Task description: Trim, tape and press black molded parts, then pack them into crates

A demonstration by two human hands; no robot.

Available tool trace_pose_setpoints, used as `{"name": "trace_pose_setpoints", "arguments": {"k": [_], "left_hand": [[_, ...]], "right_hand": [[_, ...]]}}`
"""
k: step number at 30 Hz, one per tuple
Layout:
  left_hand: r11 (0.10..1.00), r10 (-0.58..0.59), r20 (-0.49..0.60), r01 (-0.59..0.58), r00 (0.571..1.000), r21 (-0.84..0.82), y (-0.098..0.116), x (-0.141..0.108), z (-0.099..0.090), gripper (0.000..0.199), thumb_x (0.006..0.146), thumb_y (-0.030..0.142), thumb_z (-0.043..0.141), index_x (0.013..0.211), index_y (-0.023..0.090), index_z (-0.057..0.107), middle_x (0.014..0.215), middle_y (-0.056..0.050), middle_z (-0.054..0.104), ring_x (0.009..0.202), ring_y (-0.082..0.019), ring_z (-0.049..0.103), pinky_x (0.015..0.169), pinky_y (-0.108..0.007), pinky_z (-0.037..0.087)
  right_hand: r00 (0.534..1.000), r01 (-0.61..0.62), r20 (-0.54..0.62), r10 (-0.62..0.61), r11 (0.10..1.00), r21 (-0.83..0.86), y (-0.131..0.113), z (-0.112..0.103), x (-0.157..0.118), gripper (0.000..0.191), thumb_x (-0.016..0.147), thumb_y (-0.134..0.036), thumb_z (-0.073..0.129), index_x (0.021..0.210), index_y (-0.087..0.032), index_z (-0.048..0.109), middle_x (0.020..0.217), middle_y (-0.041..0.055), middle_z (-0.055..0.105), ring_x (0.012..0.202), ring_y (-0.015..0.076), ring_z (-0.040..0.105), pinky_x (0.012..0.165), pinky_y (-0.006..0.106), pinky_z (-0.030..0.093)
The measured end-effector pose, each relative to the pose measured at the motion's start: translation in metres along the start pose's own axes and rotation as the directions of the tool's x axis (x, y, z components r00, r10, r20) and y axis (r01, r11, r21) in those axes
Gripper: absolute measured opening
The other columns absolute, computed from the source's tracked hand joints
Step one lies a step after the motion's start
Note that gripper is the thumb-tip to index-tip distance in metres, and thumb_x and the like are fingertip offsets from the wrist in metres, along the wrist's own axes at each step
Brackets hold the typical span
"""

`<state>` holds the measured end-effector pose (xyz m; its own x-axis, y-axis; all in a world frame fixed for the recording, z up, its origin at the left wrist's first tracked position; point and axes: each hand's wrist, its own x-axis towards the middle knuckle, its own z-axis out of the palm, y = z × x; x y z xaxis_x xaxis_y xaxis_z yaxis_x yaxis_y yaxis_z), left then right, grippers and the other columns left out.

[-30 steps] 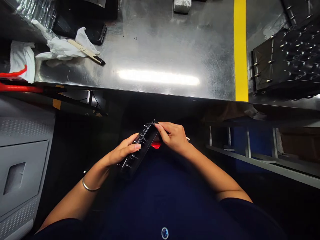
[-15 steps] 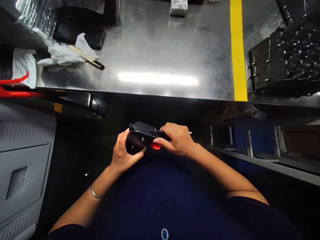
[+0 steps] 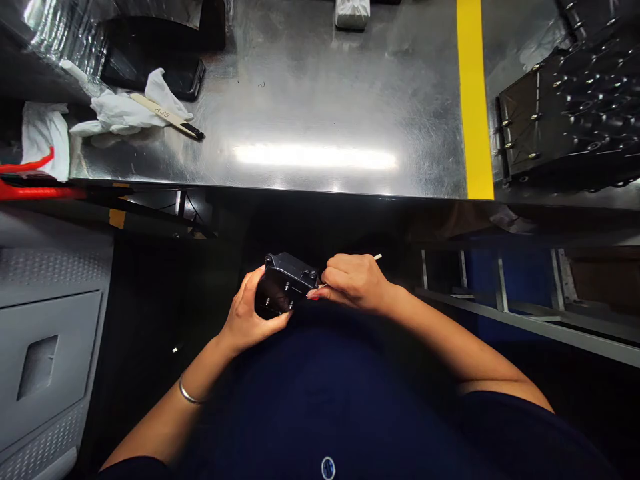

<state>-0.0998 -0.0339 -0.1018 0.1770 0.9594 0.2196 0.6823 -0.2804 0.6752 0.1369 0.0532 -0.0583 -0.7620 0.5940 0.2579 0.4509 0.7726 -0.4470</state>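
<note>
My left hand (image 3: 246, 308) grips a black moulded housing (image 3: 293, 268) by its left side, fingers behind and thumb along the lower edge. Several small shiny metal studs stand out of its dark face. My right hand (image 3: 353, 281) is closed at the right corner of the housing, around a thin tool whose pale end (image 3: 377, 257) sticks out past the knuckles; its kind is hidden by the fingers. A small red piece (image 3: 315, 298) shows under the right thumb, and I cannot tell what it belongs to.
A metal table (image 3: 320, 113) runs ahead, with a yellow tape stripe (image 3: 475, 100). White gloves (image 3: 120, 110), a pale blade-like tool marked A35 (image 3: 165, 115) and a phone-like black object (image 3: 193, 80) lie left. Black studded parts (image 3: 575, 127) sit right; a grey cabinet (image 3: 45, 347) stands left.
The housing has tilted and moved slightly right and down with my left hand. My right hand has turned and its fingers are closed tighter; less of the red piece shows.
</note>
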Motion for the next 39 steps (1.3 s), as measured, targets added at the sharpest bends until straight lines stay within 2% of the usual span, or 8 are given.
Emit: {"name": "trace_pose_setpoints", "arguments": {"k": [7, 10, 14, 17, 26, 30, 34, 39], "left_hand": [[1.000, -0.030, -0.024, 0.030, 0.999, 0.005, 0.002, -0.003, 0.007, 0.091, 0.067, 0.033, 0.077, 0.142, 0.022, 0.026, 0.119, -0.011, 0.056, 0.102, -0.024, 0.062, 0.083, -0.037, 0.054], [0.997, -0.022, -0.174, 0.035, 0.984, 0.074, -0.006, -0.008, 0.012, 0.095, 0.064, 0.034, 0.080, 0.142, 0.022, 0.025, 0.117, -0.012, 0.054, 0.101, -0.025, 0.061, 0.082, -0.040, 0.054], [0.980, 0.121, -0.312, -0.063, 0.942, 0.187, -0.016, -0.009, 0.010, 0.102, 0.060, 0.029, 0.084, 0.140, 0.026, 0.022, 0.117, -0.012, 0.053, 0.102, -0.026, 0.059, 0.081, -0.042, 0.053], [0.963, 0.199, -0.292, -0.131, 0.936, 0.237, -0.016, -0.005, 0.006, 0.101, 0.059, 0.024, 0.085, 0.139, 0.029, 0.022, 0.117, -0.010, 0.052, 0.099, -0.024, 0.059, 0.079, -0.040, 0.053], [0.963, 0.240, -0.241, -0.199, 0.940, 0.181, -0.014, -0.007, 0.000, 0.091, 0.060, 0.025, 0.082, 0.133, 0.031, 0.029, 0.112, -0.009, 0.052, 0.094, -0.023, 0.060, 0.074, -0.039, 0.054], [0.956, 0.283, -0.231, -0.256, 0.931, 0.142, -0.020, -0.009, -0.006, 0.081, 0.066, 0.032, 0.076, 0.130, 0.040, 0.027, 0.116, -0.008, 0.049, 0.094, -0.024, 0.059, 0.072, -0.042, 0.055], [0.956, 0.278, -0.222, -0.247, 0.934, 0.158, -0.031, -0.010, -0.008, 0.075, 0.071, 0.034, 0.071, 0.129, 0.043, 0.025, 0.114, -0.007, 0.049, 0.096, -0.026, 0.059, 0.074, -0.045, 0.054], [0.967, 0.253, -0.180, -0.256, 0.951, 0.007, -0.029, -0.005, -0.002, 0.088, 0.064, 0.030, 0.079, 0.135, 0.035, 0.027, 0.115, -0.008, 0.054, 0.098, -0.025, 0.060, 0.080, -0.044, 0.053]], "right_hand": [[0.998, -0.052, 0.028, 0.049, 0.994, 0.095, -0.001, 0.000, -0.002, 0.050, 0.096, -0.052, 0.040, 0.061, -0.018, 0.052, 0.056, -0.0007, 0.047, 0.054, 0.0099, 0.041, 0.049, 0.027, 0.021], [0.987, -0.142, -0.029, 0.157, 0.948, 0.285, -0.004, -0.001, -0.003, 0.043, 0.098, -0.047, 0.037, 0.073, -0.017, 0.056, 0.063, 0.0002, 0.053, 0.057, 0.0095, 0.047, 0.053, 0.023, 0.031], [0.937, -0.292, -0.051, 0.346, 0.854, 0.430, -0.012, 0.001, -0.005, 0.037, 0.101, -0.031, 0.033, 0.073, -0.018, 0.054, 0.064, 0.0000, 0.054, 0.056, 0.0089, 0.048, 0.056, 0.022, 0.036], [0.932, -0.301, -0.054, 0.358, 0.849, 0.435, -0.019, 0.003, -0.006, 0.036, 0.099, -0.030, 0.037, 0.069, -0.018, 0.054, 0.061, -0.0003, 0.053, 0.054, 0.0087, 0.047, 0.055, 0.022, 0.036], [0.920, -0.377, 0.031, 0.392, 0.857, 0.350, -0.019, 0.011, -0.003, 0.039, 0.098, -0.034, 0.039, 0.070, -0.017, 0.059, 0.066, 0.0014, 0.061, 0.059, 0.0092, 0.053, 0.057, 0.022, 0.035], [0.923, -0.377, 0.152, 0.353, 0.757, 0.534, -0.015, 0.005, -0.003, 0.043, 0.099, -0.040, 0.034, 0.070, -0.017, 0.055, 0.065, 0.0004, 0.057, 0.058, 0.0089, 0.051, 0.057, 0.021, 0.037], [0.948, -0.318, 0.230, 0.219, 0.670, 0.671, -0.017, -0.005, -0.006, 0.043, 0.096, -0.045, 0.042, 0.062, -0.018, 0.046, 0.059, -0.0039, 0.043, 0.051, 0.0066, 0.040, 0.050, 0.020, 0.032], [0.987, -0.159, 0.127, 0.099, 0.731, 0.663, -0.014, -0.008, -0.006, 0.051, 0.098, -0.045, 0.038, 0.054, -0.019, 0.033, 0.053, -0.0054, 0.031, 0.047, 0.0062, 0.030, 0.047, 0.022, 0.026]]}}
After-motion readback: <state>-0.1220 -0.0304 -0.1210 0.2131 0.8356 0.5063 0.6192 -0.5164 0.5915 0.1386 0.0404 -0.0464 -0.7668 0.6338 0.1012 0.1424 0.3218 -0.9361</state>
